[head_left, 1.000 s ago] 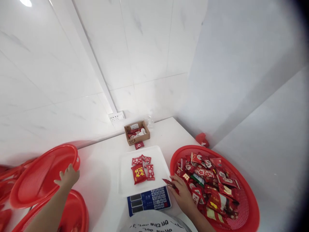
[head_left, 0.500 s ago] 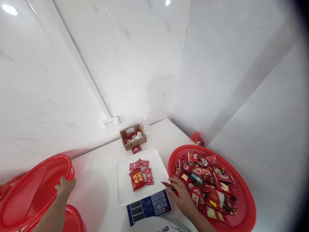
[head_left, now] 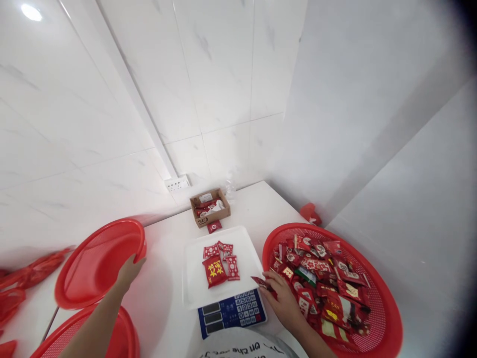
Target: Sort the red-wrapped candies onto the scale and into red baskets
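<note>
My left hand (head_left: 130,272) grips the near right rim of a red basket (head_left: 63,278) at the left. My right hand (head_left: 281,298) pinches a small dark red packet (head_left: 262,284) between the scale and a second red basket (head_left: 389,303) at the right, which is heaped with red snack packets (head_left: 316,266). Several packets lie on the white tray (head_left: 192,293) of the scale: a larger red one with yellow characters (head_left: 215,271) and smaller red ones with white dots (head_left: 233,268). The scale's blue keypad panel (head_left: 233,313) shows below the tray.
An open cardboard box (head_left: 210,207) of red packets stands behind the tray, with one packet (head_left: 214,226) before it. Another red basket (head_left: 130,333) is at the lower left. Red bags (head_left: 37,271) lie far left. A clear bottle (head_left: 230,189) stands by the wall.
My left hand has moved right with the upper left basket, pulling it inward and uncovering more red bags. My right hand still holds the packet. The view has shifted slightly.
</note>
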A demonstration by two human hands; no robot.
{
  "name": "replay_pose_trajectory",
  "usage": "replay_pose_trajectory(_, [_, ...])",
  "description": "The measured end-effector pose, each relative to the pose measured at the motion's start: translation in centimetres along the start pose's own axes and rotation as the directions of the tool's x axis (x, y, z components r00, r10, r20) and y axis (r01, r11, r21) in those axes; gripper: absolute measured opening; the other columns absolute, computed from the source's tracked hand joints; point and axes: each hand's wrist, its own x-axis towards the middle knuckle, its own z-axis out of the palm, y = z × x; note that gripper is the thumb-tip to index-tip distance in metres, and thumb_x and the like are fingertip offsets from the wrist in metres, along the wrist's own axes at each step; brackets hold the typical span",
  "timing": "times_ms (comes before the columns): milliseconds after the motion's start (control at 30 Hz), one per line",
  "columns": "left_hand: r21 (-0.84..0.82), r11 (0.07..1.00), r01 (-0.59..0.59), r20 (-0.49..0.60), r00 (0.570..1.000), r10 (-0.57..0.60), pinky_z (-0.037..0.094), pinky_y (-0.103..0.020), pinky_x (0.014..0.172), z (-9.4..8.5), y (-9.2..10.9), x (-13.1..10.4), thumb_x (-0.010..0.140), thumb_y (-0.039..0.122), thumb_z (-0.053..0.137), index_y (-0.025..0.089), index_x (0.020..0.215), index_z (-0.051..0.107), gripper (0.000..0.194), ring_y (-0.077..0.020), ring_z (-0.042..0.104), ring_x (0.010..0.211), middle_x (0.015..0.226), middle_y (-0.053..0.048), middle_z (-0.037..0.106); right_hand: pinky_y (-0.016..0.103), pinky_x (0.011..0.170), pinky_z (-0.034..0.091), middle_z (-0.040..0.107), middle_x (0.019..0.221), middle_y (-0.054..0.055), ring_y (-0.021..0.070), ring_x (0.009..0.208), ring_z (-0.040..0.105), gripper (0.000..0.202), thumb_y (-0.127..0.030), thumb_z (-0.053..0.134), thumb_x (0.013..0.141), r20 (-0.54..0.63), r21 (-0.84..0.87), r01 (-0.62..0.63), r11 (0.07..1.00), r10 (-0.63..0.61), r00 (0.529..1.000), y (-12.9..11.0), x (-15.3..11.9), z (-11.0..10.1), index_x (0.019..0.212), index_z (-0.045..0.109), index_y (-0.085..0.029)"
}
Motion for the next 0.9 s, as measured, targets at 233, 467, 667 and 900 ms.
replay_pose_trajectory(233, [-0.201,0.976,-0.089,0.186,0.974,0.127,0.033,-0.036,0.101,1.5,4.9,-5.4,0.083,0.041,0.045,0.012,0.136,0.032,0.062,-0.0272,0.033,0.129,0.142,-0.013,0.035,0.044,0.098,0.038,0.061,0.110,0.009,0.0244,0.109,0.051,0.023,-0.039,0.053,0.079,-0.006,0.012,0.005,1.000,-0.005,1.000,0.1,-0.1,0.0,0.083,0.067,-0.021])
replay_pose_trajectory(467, [-0.287,0.932,-0.221,0.242,0.925,0.294,0.042,-0.033,0.092,4.0,6.6,-7.5,0.083,0.036,0.047,0.013,0.134,0.033,0.058,-0.0233,0.055,0.109,0.137,-0.015,0.041,0.044,0.097,0.039,0.062,0.109,0.009,0.0245,0.108,0.052,0.024,-0.040,0.053,0.079,-0.015,0.002,0.028,1.000,-0.028,0.999,0.4,-0.1,0.0,0.083,0.067,-0.021])
replay_pose_trajectory(667, [-0.074,0.919,-0.388,0.071,0.917,0.393,0.041,-0.040,0.092,7.3,7.9,-9.4,0.083,0.036,0.044,0.016,0.133,0.036,0.054,-0.0274,0.049,0.115,0.146,-0.016,0.024,0.044,0.095,0.041,0.062,0.108,0.009,0.0240,0.105,0.054,0.022,-0.039,0.054,0.077,-0.017,0.008,0.036,0.999,-0.036,0.999,0.5,0.0,0.0,0.082,0.067,-0.021])
replay_pose_trajectory(900, [-0.050,0.742,-0.669,0.142,0.730,0.668,0.027,-0.041,0.105,11.1,12.1,-14.1,0.081,0.042,0.048,0.021,0.132,0.039,0.056,-0.0264,0.030,0.130,0.144,-0.010,0.030,0.043,0.097,0.038,0.062,0.109,0.009,0.0235,0.107,0.052,0.020,-0.035,0.054,0.079,-0.009,0.008,0.043,0.999,-0.043,0.999,0.2,-0.2,-0.2,0.084,0.066,-0.020])
